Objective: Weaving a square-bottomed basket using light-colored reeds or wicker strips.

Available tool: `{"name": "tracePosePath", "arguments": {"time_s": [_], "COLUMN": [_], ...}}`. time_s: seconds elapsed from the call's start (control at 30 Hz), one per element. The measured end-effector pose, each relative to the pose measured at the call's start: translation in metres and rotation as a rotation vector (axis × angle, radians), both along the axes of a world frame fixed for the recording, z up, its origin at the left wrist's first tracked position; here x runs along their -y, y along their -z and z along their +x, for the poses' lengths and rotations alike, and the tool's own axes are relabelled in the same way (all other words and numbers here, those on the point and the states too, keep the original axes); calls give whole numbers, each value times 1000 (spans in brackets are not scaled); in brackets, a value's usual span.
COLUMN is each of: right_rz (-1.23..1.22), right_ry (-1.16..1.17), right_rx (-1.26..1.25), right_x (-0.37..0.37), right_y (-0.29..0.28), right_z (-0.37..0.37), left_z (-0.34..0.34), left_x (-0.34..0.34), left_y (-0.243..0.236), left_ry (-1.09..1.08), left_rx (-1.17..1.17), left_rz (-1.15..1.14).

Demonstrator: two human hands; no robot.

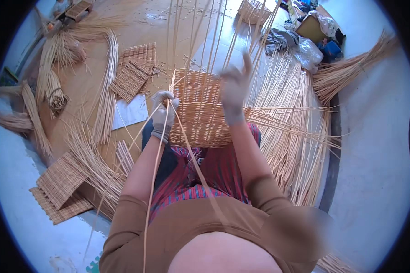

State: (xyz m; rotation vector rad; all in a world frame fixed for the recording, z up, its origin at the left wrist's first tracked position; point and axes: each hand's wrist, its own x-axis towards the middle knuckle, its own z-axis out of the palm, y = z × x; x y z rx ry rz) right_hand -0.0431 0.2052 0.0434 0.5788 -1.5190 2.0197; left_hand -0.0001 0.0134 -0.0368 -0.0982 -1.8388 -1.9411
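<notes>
A half-woven wicker basket (199, 125) rests on my lap, with long upright stakes (194, 34) rising from its far side. My left hand (161, 119), in a pale glove, is closed at the basket's left edge. It grips several wicker strands (157, 160), whose loose ends trail down toward me and off to the left. Over the basket's right side is my right hand (233, 93), also gloved and blurred by motion. Its fingers look spread, one pointing up, and I see nothing in them. More strands (291, 122) stick out sideways from the basket's right edge.
Long loose wicker bundles (287, 91) cover the floor at right; others (54, 91) lie at left. Woven panels (131, 78) lie far left, more woven panels (64, 181) near left. Another basket (254, 12) stands at the back, close to plastic bags (308, 53).
</notes>
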Motion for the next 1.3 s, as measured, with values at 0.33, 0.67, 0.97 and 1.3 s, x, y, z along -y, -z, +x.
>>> {"name": "tracePosePath", "arguments": {"time_s": [0.33,0.67,0.97,1.3], "right_rz": [2,835,181,-115], "right_ry": [147,651,426,443], "right_rx": [698,-68,462,409], "right_x": [-94,-34,-133,-181], "right_y": [84,-14,83,10], "right_z": [68,5,79,36], "left_z": [54,-8,14,13], "left_x": [-35,-68,-92,-158], "left_y": [26,-40,-48,-38], "left_ry": [-281,110,-161,277], "left_rx": [76,389,-101,151], "left_rz": [-67,-903,-798,-1431]}}
